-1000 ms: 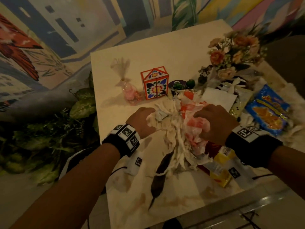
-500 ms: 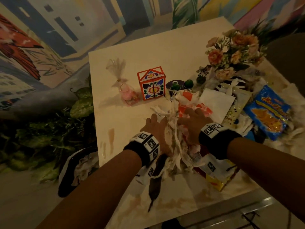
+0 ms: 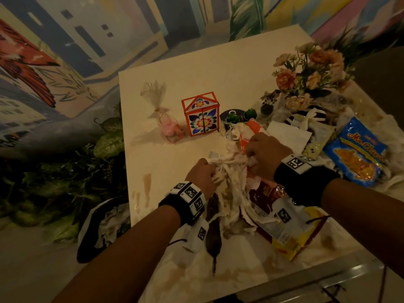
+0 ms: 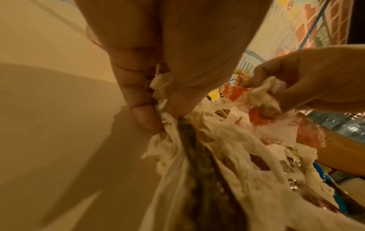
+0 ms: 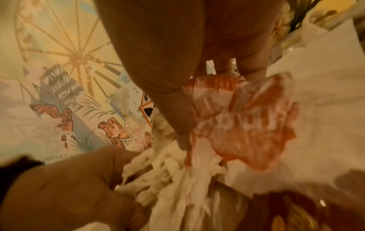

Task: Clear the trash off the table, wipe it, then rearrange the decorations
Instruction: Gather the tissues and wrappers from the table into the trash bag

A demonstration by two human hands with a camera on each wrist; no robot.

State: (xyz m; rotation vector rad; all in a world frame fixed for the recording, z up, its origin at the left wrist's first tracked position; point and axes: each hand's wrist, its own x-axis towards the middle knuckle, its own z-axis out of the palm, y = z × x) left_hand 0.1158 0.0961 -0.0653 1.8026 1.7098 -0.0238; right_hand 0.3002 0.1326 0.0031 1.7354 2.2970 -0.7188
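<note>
A heap of torn white tissue and wrappers [image 3: 234, 189] lies near the front of the cream table [image 3: 196, 68]. My left hand [image 3: 202, 174] grips the tissue strips [image 4: 171, 140] at the heap's left side. My right hand [image 3: 263, 153] clutches crumpled tissue and an orange-and-white wrapper [image 5: 242, 121] at its top right. A dark feather [image 3: 213, 228] lies under the left wrist. Behind the heap stand a floral paper box [image 3: 202, 118], a cellophane candy bag [image 3: 166, 125] and a flower bouquet [image 3: 306, 75].
A yellow and red snack packet [image 3: 290, 235] lies under my right wrist and a blue chip bag [image 3: 358, 154] at the far right. A black trash bag [image 3: 102, 228] with tissue sits on the floor left of the table. Brown stains [image 3: 147, 186] mark the tabletop.
Both hands came together from the sides of the heap and bunched the tissue and wrappers between them. The right hand shifted left and further back.
</note>
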